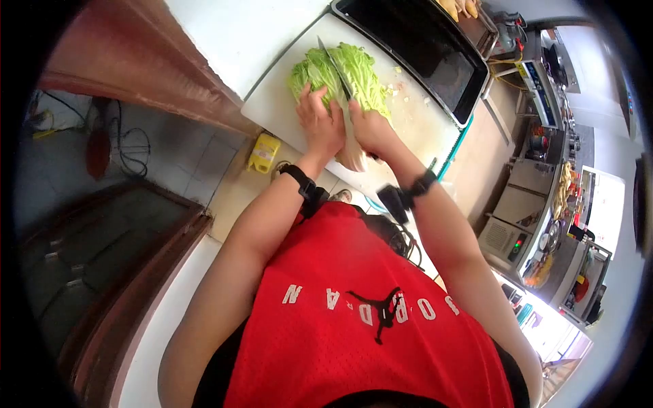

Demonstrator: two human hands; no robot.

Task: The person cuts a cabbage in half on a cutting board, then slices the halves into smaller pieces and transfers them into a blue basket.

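A napa cabbage (360,68) with pale green, frilly leaves lies on the white cutting board (425,129), its white stem end toward me. My right hand (371,129) is closed around the handle of a knife (335,62). The blade runs lengthwise along the cabbage, between its left and right parts; how deep it sits cannot be made out. Fingers bent, my left hand (321,126) holds the cabbage on the left of the blade. The knife handle is mostly hidden under my right hand.
A black rectangular tray (415,47) stands just beyond the board. Small pale scraps (394,90) lie on the board's right side. Below the board's left edge is a yellow container (263,153). A kitchen counter (517,197) with appliances runs along the right.
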